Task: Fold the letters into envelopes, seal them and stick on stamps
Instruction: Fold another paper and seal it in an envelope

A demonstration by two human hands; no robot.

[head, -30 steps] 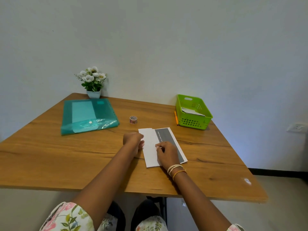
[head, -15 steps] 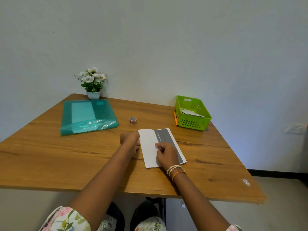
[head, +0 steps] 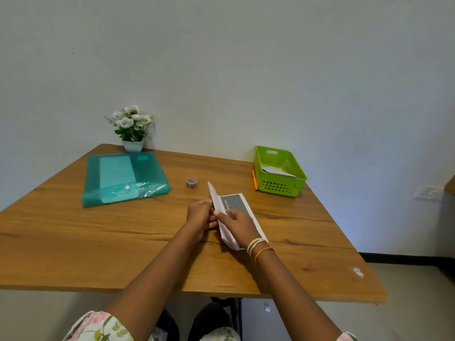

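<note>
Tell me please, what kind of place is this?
Probably a plain room at home or a small office: a wooden table against a bare white wall, with a teal plastic document folder, a green plastic basket and a small pot of white flowers.

Head-worn view, facing forward and down, table (head: 98, 242) close

Green basket (head: 290, 185), teal folder (head: 123, 178), white-and-grey letter (head: 234, 203), wood-grain table (head: 98, 242).
</note>
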